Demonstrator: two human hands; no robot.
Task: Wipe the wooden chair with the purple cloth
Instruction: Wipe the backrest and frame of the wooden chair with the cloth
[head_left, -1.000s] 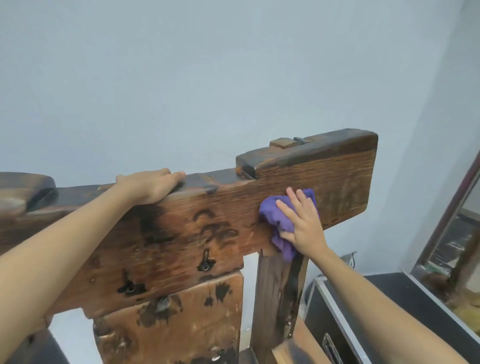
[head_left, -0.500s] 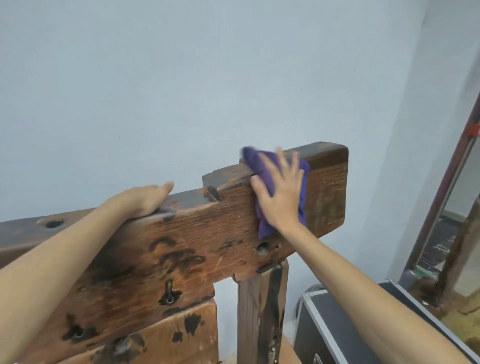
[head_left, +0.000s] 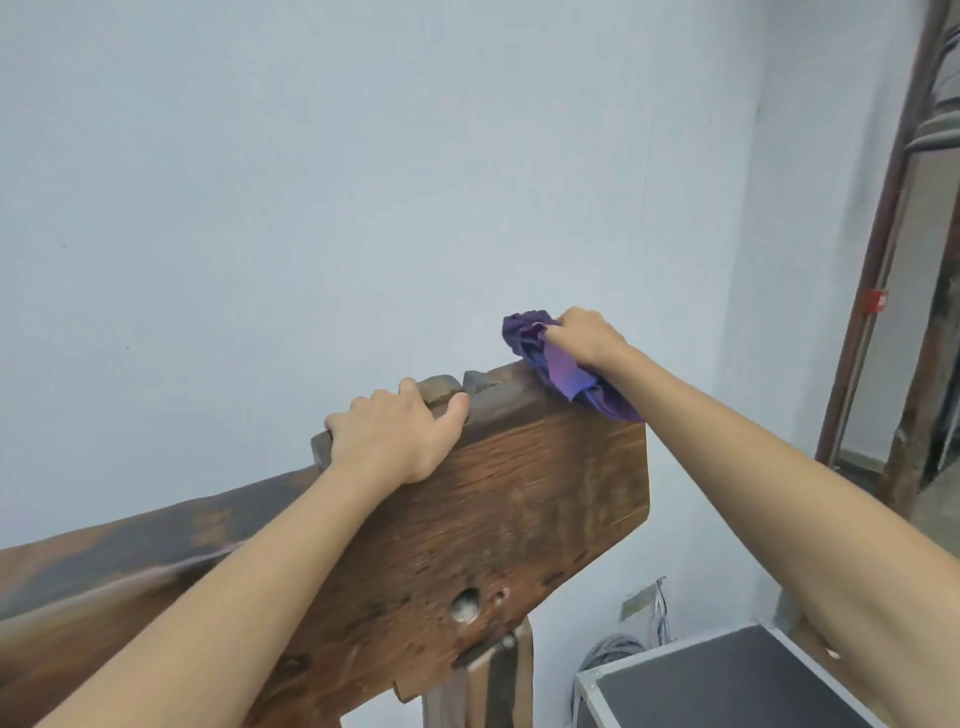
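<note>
At frame centre the left hand (head_left: 395, 436) curls over the chair (head_left: 519, 509) top rail, likely to steady it, while the right hand (head_left: 584, 340), clutching the bunched cloth (head_left: 550, 364), now rubs the rail's top right end, having climbed from its front face half a second ago.

A purple cloth (head_left: 563, 371), shading to violet-pink along one fold, lies against the reddish-brown wooden chair (head_left: 519, 509), whose top rail shows streaked dark grain and a blackened, worn upper edge. A dull grey spot sits in the wood toward 6 o'clock, against a pale blue-grey wall (head_left: 363, 182). At 5 o'clock stands a black case (head_left: 727, 686) with silver trim, and at 3 o'clock a dark brown door frame (head_left: 878, 260).
</note>
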